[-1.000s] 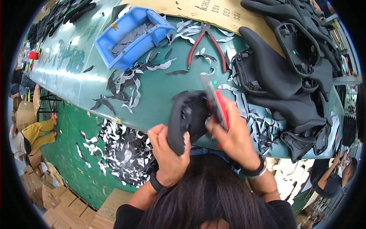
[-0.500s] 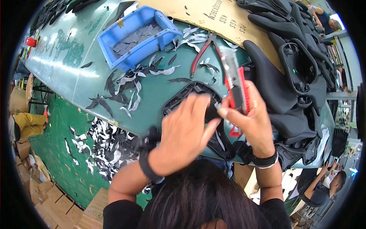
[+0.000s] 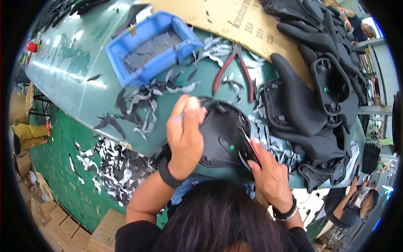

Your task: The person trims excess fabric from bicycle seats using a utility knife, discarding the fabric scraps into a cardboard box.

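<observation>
A black saddle-like seat (image 3: 220, 132) lies underside up at the table's near edge, its hollow shell and raised rim facing me. At its left rim is my left hand (image 3: 184, 134), fingers curled together; the fingertips are blurred, and what they pinch cannot be made out. My right hand (image 3: 270, 174) is closed around a red-handled utility knife (image 3: 255, 152), whose thin blade lies along the seat's right rim. Beyond the seat, red-handled pliers (image 3: 236, 56) rest with their handles spread.
A blue bin (image 3: 157, 73) of flat grey pieces stands at the far left. Black-and-white trimmings (image 3: 147, 101) litter the table and lie heaped on the floor (image 3: 119, 168). Stacked black seats (image 3: 300, 101) crowd the right side, beside a cardboard sheet (image 3: 214, 14). Another person (image 3: 357, 206) is at the right.
The knife has come down from above to the seat's right rim. My left hand has shifted left and curled its fingers. The seat now shows its hollow more fully.
</observation>
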Demonstrator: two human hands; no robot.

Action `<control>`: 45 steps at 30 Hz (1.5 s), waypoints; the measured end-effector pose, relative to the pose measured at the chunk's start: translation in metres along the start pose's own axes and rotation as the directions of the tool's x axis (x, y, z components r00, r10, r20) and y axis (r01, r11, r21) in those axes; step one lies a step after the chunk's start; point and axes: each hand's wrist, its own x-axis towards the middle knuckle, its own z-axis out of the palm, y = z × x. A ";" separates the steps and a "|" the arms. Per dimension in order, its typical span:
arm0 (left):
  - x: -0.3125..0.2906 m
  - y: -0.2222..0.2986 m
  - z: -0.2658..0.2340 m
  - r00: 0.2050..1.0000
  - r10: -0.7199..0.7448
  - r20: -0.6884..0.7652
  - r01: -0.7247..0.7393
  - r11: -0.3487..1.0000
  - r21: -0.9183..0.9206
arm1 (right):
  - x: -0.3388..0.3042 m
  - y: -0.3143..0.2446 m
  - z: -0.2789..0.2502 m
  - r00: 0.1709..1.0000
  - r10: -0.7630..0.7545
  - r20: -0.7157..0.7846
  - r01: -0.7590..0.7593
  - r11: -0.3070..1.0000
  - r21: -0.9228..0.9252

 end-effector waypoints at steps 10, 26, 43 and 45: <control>0.059 0.048 -0.025 0.697 -0.559 0.448 0.512 0.826 0.235 | 0.029 0.018 -0.017 0.902 -0.170 -0.396 0.293 0.916 0.275; 0.293 -0.076 0.238 0.764 0.323 0.558 -0.643 0.456 0.615 | 0.004 0.055 0.016 0.903 0.323 -0.284 -0.027 0.701 0.713; 0.027 0.075 0.002 0.501 0.014 0.865 -0.827 0.302 0.474 | -0.023 0.054 0.002 0.882 0.421 -0.213 0.006 0.441 0.897; -0.007 0.057 -0.011 0.524 -0.090 0.847 -0.814 0.238 0.530 | -0.028 0.053 0.007 0.925 0.377 -0.041 -0.163 0.493 0.855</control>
